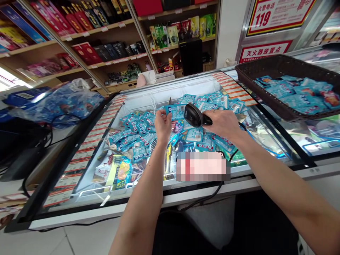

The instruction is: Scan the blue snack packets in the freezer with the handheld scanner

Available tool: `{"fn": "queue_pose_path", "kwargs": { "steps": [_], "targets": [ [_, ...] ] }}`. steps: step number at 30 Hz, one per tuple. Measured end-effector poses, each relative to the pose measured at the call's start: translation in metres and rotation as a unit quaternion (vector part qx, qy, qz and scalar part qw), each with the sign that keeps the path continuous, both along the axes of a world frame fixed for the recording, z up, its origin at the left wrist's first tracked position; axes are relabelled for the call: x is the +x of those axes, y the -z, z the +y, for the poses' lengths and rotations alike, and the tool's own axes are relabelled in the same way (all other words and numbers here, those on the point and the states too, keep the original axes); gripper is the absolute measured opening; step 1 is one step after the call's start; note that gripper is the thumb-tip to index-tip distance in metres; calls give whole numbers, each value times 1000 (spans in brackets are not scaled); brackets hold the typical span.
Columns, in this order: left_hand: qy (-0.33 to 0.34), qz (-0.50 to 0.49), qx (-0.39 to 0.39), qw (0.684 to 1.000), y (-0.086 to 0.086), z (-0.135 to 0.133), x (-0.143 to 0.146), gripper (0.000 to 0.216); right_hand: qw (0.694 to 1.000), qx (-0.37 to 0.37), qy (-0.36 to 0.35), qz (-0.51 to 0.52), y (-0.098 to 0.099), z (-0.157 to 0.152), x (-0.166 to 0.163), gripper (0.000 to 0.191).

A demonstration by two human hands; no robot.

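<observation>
My right hand (223,122) is wrapped round the handle of a black barcode scanner (193,115), its head tipped to the left. In my left hand (163,124) a blue snack packet (176,110) is pinched at its left end, just left of the scanner head. Many similar blue packets (140,124) lie heaped beneath both hands on the glass top of a chest freezer (87,203). A phone-shaped item (203,166), blurred out, rests near the freezer's front edge.
A brown woven basket (289,67) with more blue packets stands at the right. At the left lies a clear plastic bag (71,102) of packets. The scanner's black cable (207,196) runs over the front edge. Stocked shelves (114,28) rise behind.
</observation>
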State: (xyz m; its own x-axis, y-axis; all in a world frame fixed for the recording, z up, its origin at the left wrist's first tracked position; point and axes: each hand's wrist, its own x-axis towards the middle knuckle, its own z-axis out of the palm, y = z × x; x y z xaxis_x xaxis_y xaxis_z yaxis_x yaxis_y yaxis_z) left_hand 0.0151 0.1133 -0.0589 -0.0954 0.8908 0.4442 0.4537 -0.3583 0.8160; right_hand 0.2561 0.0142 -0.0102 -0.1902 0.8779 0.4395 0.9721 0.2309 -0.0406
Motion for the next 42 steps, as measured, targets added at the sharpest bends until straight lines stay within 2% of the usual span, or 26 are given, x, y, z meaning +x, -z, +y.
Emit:
{"fn": "queue_pose_path", "kwargs": {
  "steps": [12, 15, 18, 21, 24, 27, 29, 30, 32, 34, 36, 38, 42],
  "targets": [
    [5, -3, 0, 1000, -6, -5, 2, 25, 1000, 18, -10, 0, 2, 0, 1, 36],
    [-32, 13, 22, 999, -11, -5, -5, 25, 1000, 22, 5, 8, 2, 1, 3, 37],
    [-101, 57, 48, 992, -19, -6, -18, 23, 999, 22, 24, 14, 3, 3, 5, 37],
    [-174, 131, 43, 975, -24, -8, -33, 26, 999, 23, 39, 18, 4, 4, 8, 36],
    [-212, 208, 39, 954, -25, -10, -42, 36, 999, 14, 47, 15, 5, 6, 10, 36],
    [-239, 273, 85, 928, -26, -16, -39, 43, 999, 3, 52, 16, 6, 8, 12, 36],
    [-206, 321, 118, 917, -26, -21, -30, 44, 998, -1, 53, 15, 7, 9, 12, 37],
    [-165, 350, 125, 914, -26, -22, -25, 43, 998, -3, 53, 14, 7, 9, 13, 37],
    [-61, 414, 113, 901, -25, -25, -16, 40, 999, -4, 53, 12, 7, 9, 13, 36],
    [-1, 456, 82, 886, -21, -23, -13, 35, 999, -3, 53, 12, 7, 9, 13, 35],
    [3, 465, 55, 884, -16, -20, -15, 33, 998, -7, 55, 11, 7, 9, 13, 36],
    [-21, 454, 40, 890, -12, -15, -21, 31, 998, -13, 59, 8, 7, 9, 13, 37],
    [-68, 436, 53, 896, -9, -10, -30, 28, 998, -21, 62, 10, 6, 10, 12, 39]
  ]
}}
